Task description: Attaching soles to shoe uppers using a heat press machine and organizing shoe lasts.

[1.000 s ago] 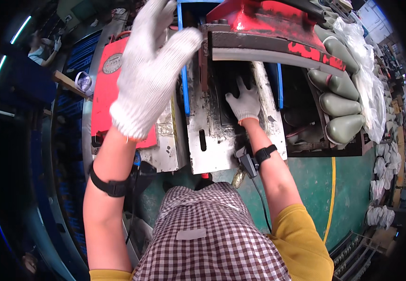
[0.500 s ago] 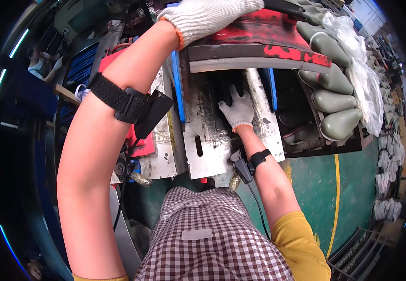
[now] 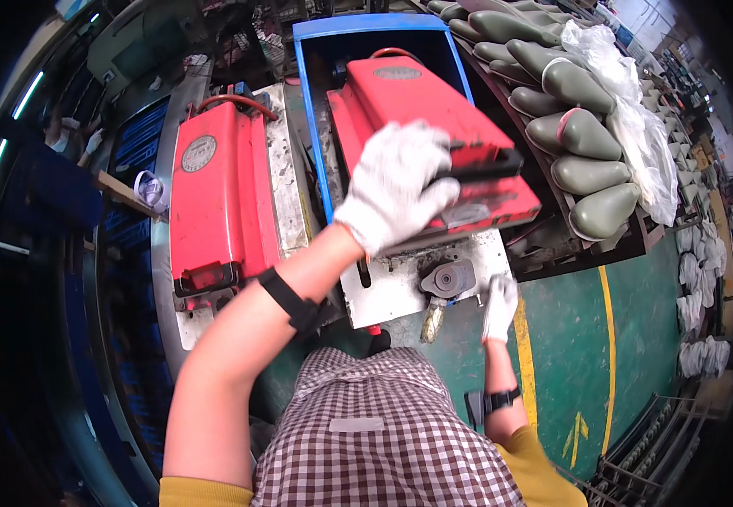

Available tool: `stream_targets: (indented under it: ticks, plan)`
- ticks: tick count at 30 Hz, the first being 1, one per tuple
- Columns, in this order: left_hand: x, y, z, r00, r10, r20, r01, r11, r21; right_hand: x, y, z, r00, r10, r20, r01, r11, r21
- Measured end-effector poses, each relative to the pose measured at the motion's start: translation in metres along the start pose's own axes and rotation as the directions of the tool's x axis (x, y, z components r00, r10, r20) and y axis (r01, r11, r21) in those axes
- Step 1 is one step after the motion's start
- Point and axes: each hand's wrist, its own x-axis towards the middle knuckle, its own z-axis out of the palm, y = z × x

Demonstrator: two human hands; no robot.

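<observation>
Knit-gloved left hand (image 3: 396,184) over glossy red cover (image 3: 425,97), right hand (image 3: 500,308) beside scuffed metal plate (image 3: 381,296); both hands' grips unclear.

A long red metal casing (image 3: 206,190) lies left of a black-handled red metal cover (image 3: 425,101); a blue metal frame (image 3: 375,27) stands behind the cover, rounded olive-green shoe-shaped forms (image 3: 590,135) to its right, a flat silver metal plate (image 3: 387,296) before it.
</observation>
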Motion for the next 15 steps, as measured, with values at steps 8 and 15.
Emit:
stream_targets:
  ticks: [8,15]
  plan:
    - [-0.091,-0.006,0.045,0.976,-0.008,0.216,-0.004,0.998,0.055,-0.093,-0.002,0.005,0.521,0.265,0.811,-0.698,0.679,0.227]
    - [-0.115,-0.009,0.063,0.959,0.015,0.283,-0.033,0.998,0.059,-0.086,-0.001,-0.01,0.262,0.288,0.921,-0.959,0.186,0.214]
